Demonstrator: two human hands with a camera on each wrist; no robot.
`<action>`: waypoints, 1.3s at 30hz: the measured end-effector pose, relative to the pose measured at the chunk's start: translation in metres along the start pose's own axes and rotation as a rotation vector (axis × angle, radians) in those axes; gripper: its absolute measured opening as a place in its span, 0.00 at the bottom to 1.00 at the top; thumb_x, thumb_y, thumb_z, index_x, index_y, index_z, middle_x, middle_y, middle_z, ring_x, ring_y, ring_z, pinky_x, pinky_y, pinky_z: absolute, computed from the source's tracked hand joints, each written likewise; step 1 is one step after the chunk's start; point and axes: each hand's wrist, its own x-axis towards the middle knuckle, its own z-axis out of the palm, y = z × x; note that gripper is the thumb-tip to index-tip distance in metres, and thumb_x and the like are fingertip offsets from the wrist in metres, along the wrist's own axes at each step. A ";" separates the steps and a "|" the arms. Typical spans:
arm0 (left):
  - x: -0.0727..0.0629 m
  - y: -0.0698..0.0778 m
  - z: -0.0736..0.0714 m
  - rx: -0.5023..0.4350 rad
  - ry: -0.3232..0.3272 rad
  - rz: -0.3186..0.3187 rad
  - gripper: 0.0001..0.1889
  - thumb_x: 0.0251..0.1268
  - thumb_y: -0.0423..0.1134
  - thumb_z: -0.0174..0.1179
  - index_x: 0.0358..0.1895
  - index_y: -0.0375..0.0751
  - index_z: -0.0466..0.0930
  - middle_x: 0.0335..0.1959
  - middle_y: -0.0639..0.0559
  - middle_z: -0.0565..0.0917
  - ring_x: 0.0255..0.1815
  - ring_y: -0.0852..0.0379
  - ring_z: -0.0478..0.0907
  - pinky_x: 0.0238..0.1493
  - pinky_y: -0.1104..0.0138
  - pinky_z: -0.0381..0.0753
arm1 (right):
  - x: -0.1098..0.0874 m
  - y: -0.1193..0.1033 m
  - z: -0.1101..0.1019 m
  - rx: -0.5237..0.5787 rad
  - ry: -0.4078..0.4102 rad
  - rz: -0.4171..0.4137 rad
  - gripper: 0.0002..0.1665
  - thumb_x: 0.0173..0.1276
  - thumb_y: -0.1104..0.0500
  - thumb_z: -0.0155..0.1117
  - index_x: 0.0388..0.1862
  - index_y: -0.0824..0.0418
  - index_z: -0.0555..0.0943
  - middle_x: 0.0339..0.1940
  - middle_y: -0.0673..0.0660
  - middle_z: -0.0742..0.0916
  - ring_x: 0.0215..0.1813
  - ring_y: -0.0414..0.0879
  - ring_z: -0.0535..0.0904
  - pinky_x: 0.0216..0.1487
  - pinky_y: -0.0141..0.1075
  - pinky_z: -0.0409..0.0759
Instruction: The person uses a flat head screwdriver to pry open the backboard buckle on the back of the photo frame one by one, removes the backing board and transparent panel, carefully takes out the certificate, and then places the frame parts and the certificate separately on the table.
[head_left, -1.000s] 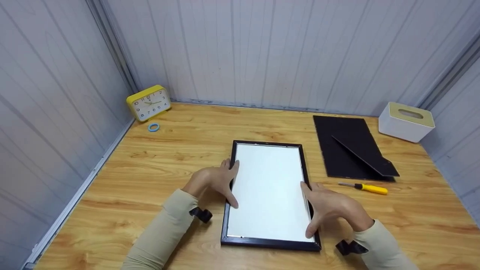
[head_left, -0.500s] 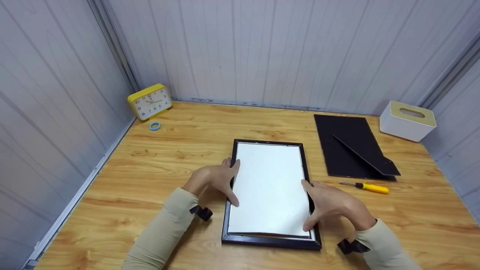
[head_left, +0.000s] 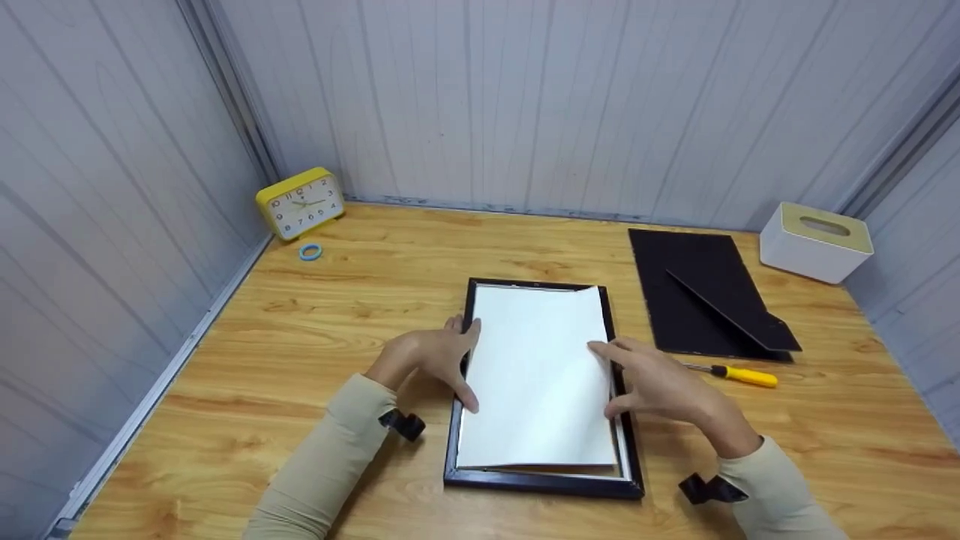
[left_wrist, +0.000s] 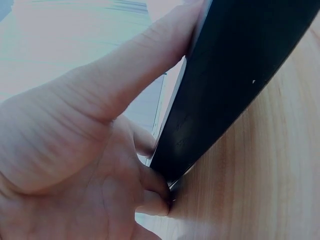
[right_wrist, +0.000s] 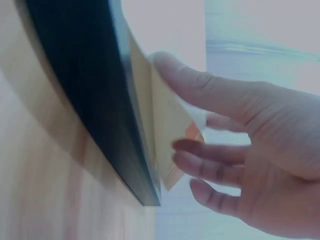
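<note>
A black picture frame [head_left: 544, 484] lies on the wooden table with a white sheet [head_left: 536, 382] inside it. My left hand [head_left: 435, 360] grips the frame's left side, thumb over the top and fingers at the outer edge; the left wrist view shows the frame's dark side wall [left_wrist: 235, 65] there. On the right, my right hand [head_left: 660, 386] pinches the sheet's raised right edge. The right wrist view has the thumb [right_wrist: 185, 80] at that edge and fingers below it, with the sheet's tan underside [right_wrist: 167, 115] and an orange patch showing.
To the right lie a black backing board [head_left: 690, 300] with a hinged stand and a yellow-handled screwdriver [head_left: 750, 376]. A tissue box [head_left: 814, 244] stands in the back right corner. At the back left are a yellow alarm clock [head_left: 300, 204] and a blue ring [head_left: 310, 252].
The sheet's right and near edges have risen from the frame, baring a tan strip beneath. My right hand has shifted up and inward with the edge; the left has stayed put.
</note>
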 end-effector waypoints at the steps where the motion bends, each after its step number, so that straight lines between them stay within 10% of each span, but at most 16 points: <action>1: 0.000 0.000 -0.001 -0.006 -0.001 0.007 0.79 0.34 0.73 0.75 0.81 0.41 0.29 0.78 0.29 0.31 0.80 0.39 0.29 0.77 0.49 0.40 | 0.000 0.002 -0.001 0.013 -0.005 -0.015 0.50 0.57 0.52 0.80 0.74 0.64 0.68 0.62 0.64 0.78 0.53 0.54 0.79 0.51 0.48 0.81; 6: -0.002 -0.005 -0.006 -0.042 0.004 0.036 0.73 0.42 0.70 0.73 0.81 0.41 0.31 0.79 0.32 0.31 0.80 0.41 0.29 0.77 0.50 0.39 | 0.003 0.008 -0.002 0.016 0.051 -0.107 0.34 0.63 0.73 0.69 0.69 0.70 0.73 0.65 0.67 0.79 0.64 0.61 0.77 0.59 0.51 0.78; 13: -0.004 -0.015 -0.011 -0.115 -0.012 0.104 0.72 0.46 0.65 0.75 0.81 0.41 0.30 0.80 0.35 0.29 0.80 0.43 0.28 0.77 0.53 0.37 | 0.010 0.010 0.006 -0.126 0.359 -0.195 0.19 0.62 0.72 0.71 0.51 0.61 0.88 0.52 0.62 0.87 0.48 0.56 0.84 0.38 0.44 0.84; 18: -0.001 -0.022 -0.014 -0.126 0.014 0.195 0.57 0.68 0.54 0.64 0.80 0.38 0.26 0.81 0.38 0.34 0.81 0.45 0.41 0.78 0.57 0.42 | 0.011 0.016 0.000 -0.172 0.639 -0.366 0.18 0.55 0.75 0.74 0.44 0.61 0.90 0.55 0.66 0.85 0.53 0.62 0.82 0.46 0.48 0.84; 21: 0.000 -0.025 -0.016 -0.116 0.017 0.232 0.45 0.79 0.43 0.52 0.79 0.35 0.26 0.81 0.38 0.35 0.80 0.45 0.45 0.77 0.58 0.46 | 0.008 0.019 -0.009 -0.094 0.743 -0.464 0.09 0.68 0.67 0.68 0.45 0.66 0.89 0.50 0.64 0.88 0.50 0.61 0.85 0.54 0.38 0.81; 25: 0.000 -0.025 -0.018 -0.093 0.010 0.248 0.41 0.80 0.37 0.48 0.78 0.31 0.28 0.80 0.36 0.35 0.80 0.46 0.39 0.77 0.59 0.42 | 0.000 0.021 -0.024 0.062 0.872 -0.488 0.18 0.77 0.54 0.60 0.45 0.68 0.89 0.41 0.63 0.90 0.43 0.51 0.87 0.51 0.22 0.77; 30: 0.000 -0.023 -0.018 -0.090 0.034 0.260 0.42 0.79 0.39 0.51 0.79 0.32 0.29 0.80 0.35 0.36 0.80 0.44 0.37 0.78 0.57 0.40 | -0.007 0.017 -0.038 0.373 1.023 -0.448 0.07 0.68 0.72 0.65 0.41 0.75 0.87 0.28 0.63 0.89 0.29 0.38 0.83 0.34 0.21 0.77; 36: 0.000 -0.021 -0.016 -0.087 0.042 0.277 0.41 0.79 0.41 0.51 0.80 0.34 0.32 0.80 0.35 0.40 0.80 0.43 0.42 0.77 0.56 0.43 | -0.007 0.006 -0.041 1.030 1.062 -0.524 0.40 0.60 0.88 0.54 0.72 0.70 0.69 0.36 0.71 0.88 0.39 0.52 0.87 0.43 0.35 0.85; 39: -0.001 -0.020 -0.016 -0.087 0.049 0.283 0.41 0.78 0.39 0.52 0.80 0.35 0.34 0.80 0.35 0.43 0.78 0.42 0.51 0.77 0.55 0.45 | -0.004 0.002 -0.040 1.171 1.088 -0.561 0.42 0.60 0.89 0.52 0.73 0.67 0.68 0.41 0.73 0.87 0.44 0.57 0.87 0.44 0.40 0.86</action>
